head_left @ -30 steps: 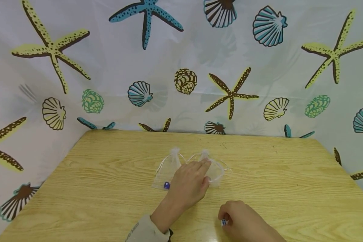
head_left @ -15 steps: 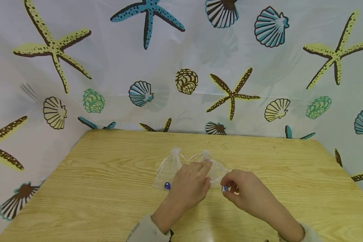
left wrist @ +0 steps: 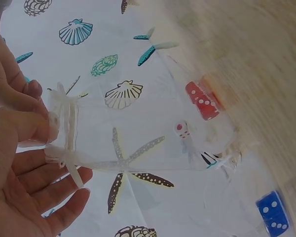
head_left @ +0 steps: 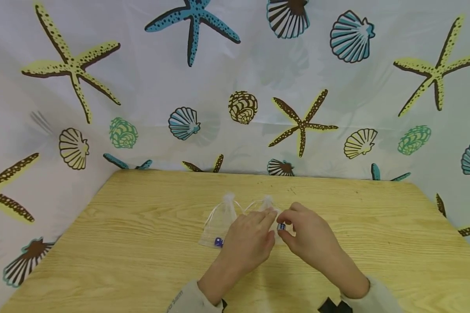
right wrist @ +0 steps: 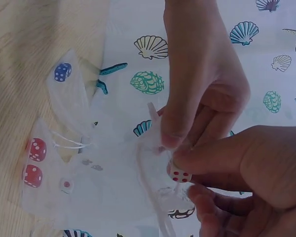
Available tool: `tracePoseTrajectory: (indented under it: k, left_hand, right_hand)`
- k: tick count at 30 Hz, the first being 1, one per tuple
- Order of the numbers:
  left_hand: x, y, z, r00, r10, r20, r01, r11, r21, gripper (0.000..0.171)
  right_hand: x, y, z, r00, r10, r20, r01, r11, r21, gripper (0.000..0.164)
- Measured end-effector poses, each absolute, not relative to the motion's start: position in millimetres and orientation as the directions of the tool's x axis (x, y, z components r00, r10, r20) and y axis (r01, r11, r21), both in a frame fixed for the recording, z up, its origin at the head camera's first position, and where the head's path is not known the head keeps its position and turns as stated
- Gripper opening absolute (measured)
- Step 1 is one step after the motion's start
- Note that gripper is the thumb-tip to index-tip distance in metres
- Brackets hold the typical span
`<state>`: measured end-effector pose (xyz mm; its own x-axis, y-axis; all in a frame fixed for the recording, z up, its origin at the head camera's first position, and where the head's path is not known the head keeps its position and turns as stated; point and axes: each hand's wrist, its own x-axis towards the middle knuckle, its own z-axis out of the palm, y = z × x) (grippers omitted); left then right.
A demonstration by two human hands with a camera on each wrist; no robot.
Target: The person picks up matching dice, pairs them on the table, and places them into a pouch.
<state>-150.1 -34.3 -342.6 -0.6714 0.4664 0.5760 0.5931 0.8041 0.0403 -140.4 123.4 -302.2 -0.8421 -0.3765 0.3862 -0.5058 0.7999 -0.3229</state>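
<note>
Two sheer white drawstring bags lie side by side in the head view. The left bag (head_left: 211,228) has a blue die (head_left: 218,242) near its bottom. Across the right bag (head_left: 267,201) reaches my left hand (head_left: 244,239), whose thumb and fingers hold its gathered mouth. Red dice (left wrist: 202,100) and a white die (left wrist: 181,129) show at that bag's bottom in the left wrist view. My right hand (head_left: 313,237) pinches another white die (right wrist: 179,174) between thumb and fingers, right at the bag's mouth. Its visible faces carry red pips in the right wrist view and dark ones in the head view.
A wood-grain table (head_left: 141,261) carries the bags. White cloth (head_left: 149,87) printed with starfish and shells stands along its back and sides. Thin white drawstrings (right wrist: 69,143) trail between the two bags.
My right hand has moved from the front of the table forward and left to the bag's mouth, carrying the white die. My left hand has stayed at the right bag.
</note>
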Motion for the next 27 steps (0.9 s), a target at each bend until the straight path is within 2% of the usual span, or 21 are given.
tracePoseTrajectory:
  k: [7,10,13,20,27]
  left_hand:
    - [-151,-32,-342,-0.668,0.471,0.577,0.598,0.8,0.039,0.038]
    - [-151,-32,-341,-0.67,0.472,0.573,0.601,0.798,0.046,0.038]
    - [-150,-32,-341,-0.679,0.468,0.566,0.601,0.797,0.063,0.039]
    - [-150,-32,-342,-0.693,0.461,0.554,0.601,0.794,0.09,0.039]
    - [-150,-32,-342,-0.683,0.462,0.566,0.608,0.789,0.089,0.037]
  right_hand:
    - [-141,122,-316,-0.763,-0.328,0.558,-0.503,0.842,-0.193,0.016]
    - [-142,122,-318,-0.744,-0.306,0.594,-0.492,0.852,-0.178,0.015]
    - [-142,123,-319,-0.766,-0.299,0.57,-0.482,0.853,-0.2,0.014]
    - [-139,124,-318,-0.866,-0.271,0.42,-0.404,0.875,-0.268,0.014]
    - [-138,126,-315,-0.885,-0.28,0.371,-0.396,0.873,-0.284,0.017]
